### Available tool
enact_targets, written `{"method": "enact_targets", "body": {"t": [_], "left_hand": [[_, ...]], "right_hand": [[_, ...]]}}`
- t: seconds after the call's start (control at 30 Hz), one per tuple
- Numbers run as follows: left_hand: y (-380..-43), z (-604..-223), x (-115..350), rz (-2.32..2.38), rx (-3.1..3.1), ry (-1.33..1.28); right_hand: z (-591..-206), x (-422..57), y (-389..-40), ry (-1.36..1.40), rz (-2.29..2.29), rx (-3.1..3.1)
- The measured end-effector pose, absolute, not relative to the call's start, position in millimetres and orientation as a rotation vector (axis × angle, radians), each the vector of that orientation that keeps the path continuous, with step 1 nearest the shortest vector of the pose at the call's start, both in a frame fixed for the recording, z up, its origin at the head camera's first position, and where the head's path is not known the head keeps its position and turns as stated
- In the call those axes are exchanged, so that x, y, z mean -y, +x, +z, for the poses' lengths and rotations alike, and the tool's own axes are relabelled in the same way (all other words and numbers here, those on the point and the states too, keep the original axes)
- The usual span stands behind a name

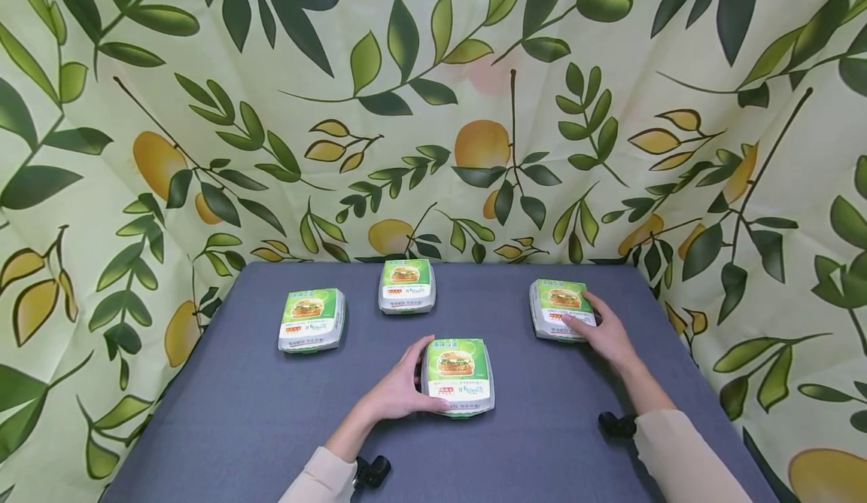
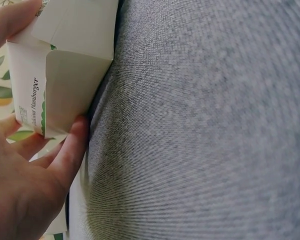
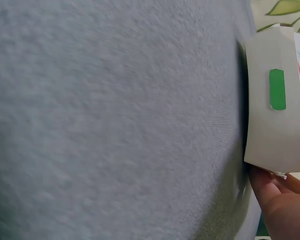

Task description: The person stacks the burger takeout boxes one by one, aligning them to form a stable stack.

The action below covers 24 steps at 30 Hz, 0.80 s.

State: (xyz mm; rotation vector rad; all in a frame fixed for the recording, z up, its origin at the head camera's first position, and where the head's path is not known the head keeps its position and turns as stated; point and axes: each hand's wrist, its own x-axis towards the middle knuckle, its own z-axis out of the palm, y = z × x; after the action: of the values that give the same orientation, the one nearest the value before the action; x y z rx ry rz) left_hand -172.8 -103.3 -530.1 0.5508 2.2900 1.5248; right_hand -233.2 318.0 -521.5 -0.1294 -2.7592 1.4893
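My left hand (image 1: 400,386) grips a green-and-white hamburger box (image 1: 459,379) from its left side, in the middle front of the table. Its thumb lies along the front edge and the fingers reach round the back left corner. The left wrist view shows this box's white side wall (image 2: 75,90) between thumb and fingers, close over the cloth. Farther right, my right hand (image 1: 612,333) holds a second hamburger box (image 1: 561,311) by its right side, thumb at the front and fingers behind. A green tab (image 3: 277,90) shows on that box in the right wrist view.
Two more such boxes are on the grey table (image 1: 223,413): a left box (image 1: 311,321) and a back box (image 1: 407,286) near the far edge. A leaf-and-fruit patterned curtain (image 1: 433,126) hangs behind the table and along both sides.
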Motion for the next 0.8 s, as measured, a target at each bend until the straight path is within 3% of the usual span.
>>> {"method": "enact_targets", "body": {"t": [0.8], "left_hand": [[-173.0, -529.0, 102.0, 1.536, -2.283, 0.554]], "right_hand": [[-519.8, -287.6, -205.4, -0.033, 1.508, 2.756]]}}
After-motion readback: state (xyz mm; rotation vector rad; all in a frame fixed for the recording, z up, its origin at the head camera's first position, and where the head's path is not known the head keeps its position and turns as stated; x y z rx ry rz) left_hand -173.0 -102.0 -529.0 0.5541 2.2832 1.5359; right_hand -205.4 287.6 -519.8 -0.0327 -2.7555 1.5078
